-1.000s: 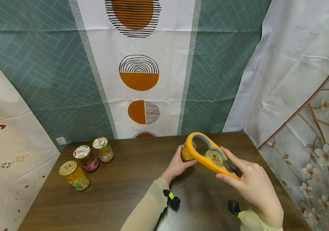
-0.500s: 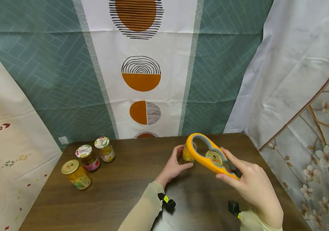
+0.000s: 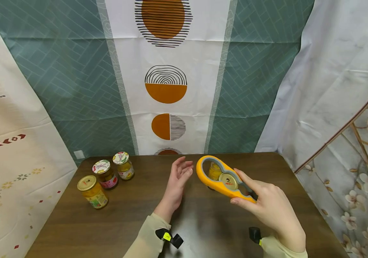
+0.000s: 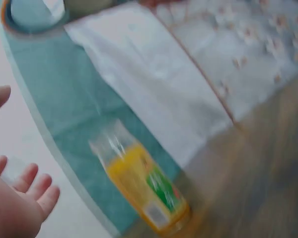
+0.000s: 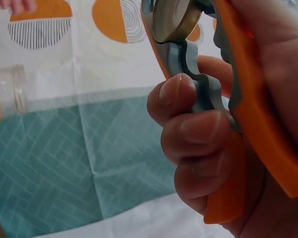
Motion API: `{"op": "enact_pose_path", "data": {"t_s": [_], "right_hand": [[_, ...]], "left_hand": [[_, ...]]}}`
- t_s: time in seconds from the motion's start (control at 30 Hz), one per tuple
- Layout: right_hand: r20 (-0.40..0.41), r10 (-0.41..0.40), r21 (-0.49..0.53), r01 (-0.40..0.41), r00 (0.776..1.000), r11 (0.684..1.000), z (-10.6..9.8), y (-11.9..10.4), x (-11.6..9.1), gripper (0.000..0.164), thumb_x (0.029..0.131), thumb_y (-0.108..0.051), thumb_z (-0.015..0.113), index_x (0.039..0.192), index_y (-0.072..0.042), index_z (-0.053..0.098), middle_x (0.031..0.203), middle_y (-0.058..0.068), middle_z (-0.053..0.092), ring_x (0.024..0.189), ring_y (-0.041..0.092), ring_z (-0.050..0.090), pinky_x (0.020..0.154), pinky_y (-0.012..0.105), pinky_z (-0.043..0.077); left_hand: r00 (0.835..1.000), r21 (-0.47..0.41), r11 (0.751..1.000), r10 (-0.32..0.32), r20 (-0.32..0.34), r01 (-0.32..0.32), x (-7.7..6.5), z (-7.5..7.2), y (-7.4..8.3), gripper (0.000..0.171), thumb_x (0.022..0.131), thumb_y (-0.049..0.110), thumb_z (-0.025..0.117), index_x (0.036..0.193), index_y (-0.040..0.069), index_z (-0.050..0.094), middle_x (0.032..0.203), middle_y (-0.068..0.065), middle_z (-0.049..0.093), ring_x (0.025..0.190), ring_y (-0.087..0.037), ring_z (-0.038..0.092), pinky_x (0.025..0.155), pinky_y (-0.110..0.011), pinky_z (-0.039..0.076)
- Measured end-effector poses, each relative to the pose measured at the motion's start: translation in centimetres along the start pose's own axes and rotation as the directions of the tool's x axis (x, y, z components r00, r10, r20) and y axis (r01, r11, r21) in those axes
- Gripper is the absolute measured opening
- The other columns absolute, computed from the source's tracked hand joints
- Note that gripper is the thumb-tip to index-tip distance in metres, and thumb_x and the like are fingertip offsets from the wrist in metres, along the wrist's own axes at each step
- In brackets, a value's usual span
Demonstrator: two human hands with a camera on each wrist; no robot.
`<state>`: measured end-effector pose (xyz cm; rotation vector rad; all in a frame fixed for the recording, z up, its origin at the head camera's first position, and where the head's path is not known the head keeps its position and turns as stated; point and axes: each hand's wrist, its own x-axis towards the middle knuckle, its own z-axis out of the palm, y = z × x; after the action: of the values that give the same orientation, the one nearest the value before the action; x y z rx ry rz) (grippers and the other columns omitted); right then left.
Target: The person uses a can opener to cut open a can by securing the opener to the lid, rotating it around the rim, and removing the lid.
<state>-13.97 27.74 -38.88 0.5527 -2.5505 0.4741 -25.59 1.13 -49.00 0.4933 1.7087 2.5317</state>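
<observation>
My right hand (image 3: 272,206) grips an orange and grey jar opener (image 3: 214,185). A gold lid (image 3: 228,181) sits in one of the opener's curved openings, and the right wrist view also shows this lid (image 5: 173,20) held between the grey jaws. Behind the opener stands a lidless glass jar (image 3: 215,172) with yellow contents, partly hidden in the head view; the left wrist view shows the jar (image 4: 146,191) with its clear neck bare. My left hand (image 3: 177,182) is apart from the jar, to its left, fingers loosely bent around nothing.
At the table's left stand three lidded jars: one with a gold lid (image 3: 93,192), one with a pink label (image 3: 106,176), and a smaller one (image 3: 124,167) at the back. Patterned cloth (image 3: 168,125) hangs behind the brown table (image 3: 122,218).
My left hand has let go of the jar and moved left, away from it. My right hand has shifted slightly left with the opener and lid, while the view has turned a little left.
</observation>
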Motion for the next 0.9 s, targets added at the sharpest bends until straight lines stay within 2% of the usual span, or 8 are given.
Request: {"op": "enact_pose_path", "data": {"t_s": [0.13, 0.23, 0.33, 0.43, 0.5, 0.6, 0.77, 0.9], "right_hand": [[0.000, -0.040, -0.003, 0.040, 0.999, 0.999, 0.6, -0.4, 0.3, 0.083, 0.074, -0.060, 0.077, 0.146, -0.033, 0.048, 0.081, -0.021, 0.057, 0.063, 0.003, 0.046, 0.054, 0.030, 0.044], [-0.010, -0.075, -0.002, 0.075, 0.997, 0.997, 1.0, -0.6, 0.6, 0.085, 0.073, -0.062, 0.077, 0.147, -0.032, 0.047, 0.075, -0.022, 0.048, 0.061, 0.001, 0.043, 0.053, 0.026, 0.042], [-0.025, -0.109, 0.000, 0.109, 0.994, 0.994, 1.2, -0.8, 0.9, 0.086, 0.073, -0.062, 0.077, 0.147, -0.030, 0.047, 0.072, -0.021, 0.044, 0.059, 0.001, 0.042, 0.052, 0.024, 0.040], [-0.030, -0.125, 0.004, 0.125, 0.992, 0.992, 1.3, -1.1, 1.0, 0.085, 0.073, -0.063, 0.076, 0.146, -0.029, 0.049, 0.071, -0.020, 0.044, 0.059, 0.000, 0.041, 0.051, 0.024, 0.038], [-0.027, -0.129, 0.011, 0.129, 0.991, 0.992, 1.4, -1.3, 1.1, 0.084, 0.074, -0.063, 0.076, 0.146, -0.029, 0.049, 0.073, -0.021, 0.045, 0.059, 0.000, 0.042, 0.051, 0.023, 0.039], [-0.016, -0.139, 0.023, 0.139, 0.990, 0.990, 1.5, -1.5, 1.1, 0.084, 0.074, -0.063, 0.075, 0.147, -0.030, 0.048, 0.074, -0.020, 0.048, 0.060, -0.001, 0.043, 0.051, 0.024, 0.040], [-0.006, -0.155, 0.031, 0.155, 0.988, 0.987, 1.5, -1.5, 1.2, 0.084, 0.075, -0.063, 0.074, 0.147, -0.029, 0.048, 0.073, -0.020, 0.047, 0.059, -0.002, 0.042, 0.051, 0.023, 0.040], [-0.012, -0.172, 0.039, 0.172, 0.985, 0.984, 1.6, -1.5, 1.1, 0.083, 0.075, -0.064, 0.074, 0.145, -0.026, 0.050, 0.072, -0.019, 0.046, 0.058, -0.002, 0.041, 0.050, 0.022, 0.039]], "left_hand": [[0.996, -0.116, 0.991, -0.051, 0.074, 0.059, -1.2, 1.1, 2.0, 0.051, 0.101, 0.026, 0.059, 0.143, 0.010, 0.035, 0.136, -0.020, 0.048, 0.122, -0.031, 0.050, 0.104, -0.033, 0.043], [0.978, -0.213, 0.969, -0.083, 0.189, 0.124, -2.1, 2.2, 3.0, 0.046, 0.105, 0.026, 0.051, 0.142, 0.004, 0.036, 0.134, -0.023, 0.048, 0.122, -0.035, 0.050, 0.104, -0.034, 0.043], [0.936, -0.328, 0.919, -0.105, 0.335, 0.220, -2.9, 3.4, 3.7, 0.042, 0.109, 0.027, 0.040, 0.142, 0.001, 0.039, 0.135, -0.019, 0.051, 0.124, -0.033, 0.049, 0.105, -0.037, 0.041], [0.877, -0.420, 0.848, -0.098, 0.471, 0.321, -3.5, 4.5, 3.9, 0.042, 0.111, 0.031, 0.032, 0.140, 0.004, 0.044, 0.133, -0.011, 0.055, 0.125, -0.026, 0.050, 0.106, -0.038, 0.041], [0.842, -0.448, 0.811, -0.096, 0.530, 0.375, -3.8, 4.9, 3.9, 0.042, 0.110, 0.037, 0.033, 0.137, 0.009, 0.048, 0.132, -0.006, 0.057, 0.123, -0.022, 0.052, 0.106, -0.037, 0.041], [0.815, -0.460, 0.785, -0.093, 0.573, 0.414, -4.1, 5.3, 3.9, 0.039, 0.108, 0.042, 0.038, 0.131, 0.014, 0.052, 0.126, -0.002, 0.059, 0.118, -0.018, 0.055, 0.105, -0.035, 0.042], [0.780, -0.458, 0.758, -0.105, 0.617, 0.464, -4.2, 5.6, 3.5, 0.046, 0.109, 0.043, 0.032, 0.136, 0.010, 0.049, 0.125, -0.005, 0.062, 0.117, -0.021, 0.056, 0.104, -0.034, 0.044], [0.757, -0.496, 0.695, -0.105, 0.645, 0.520, -4.4, 5.7, 3.2, 0.051, 0.110, 0.042, 0.028, 0.143, 0.006, 0.042, 0.129, -0.010, 0.061, 0.121, -0.024, 0.054, 0.105, -0.035, 0.043]]}}
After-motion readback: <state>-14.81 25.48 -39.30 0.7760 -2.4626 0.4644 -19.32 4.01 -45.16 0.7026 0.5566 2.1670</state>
